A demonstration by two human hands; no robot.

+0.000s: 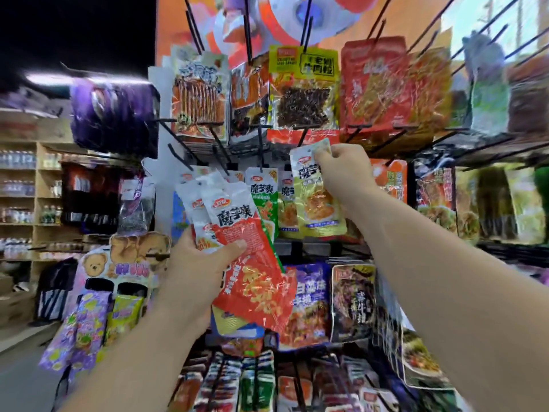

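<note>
My left hand (202,264) grips a small stack of red-and-white snack packets (249,251), thumb pressed across the front one, held tilted in front of the rack. My right hand (341,168) pinches the top edge of a yellow-and-white snack packet (318,197) up at the middle row of hooks. Whether that packet hangs on a hook or is only held, I cannot tell. A green-and-white packet (264,200) and another yellow one (286,203) hang just left of it on black pegs.
A display rack of black wire hooks (261,144) fills the view, with several snack bags above, below and to the right. Bear-printed cards and purple packets (95,292) hang at lower left. Wooden shelves with bottles (20,185) stand at far left.
</note>
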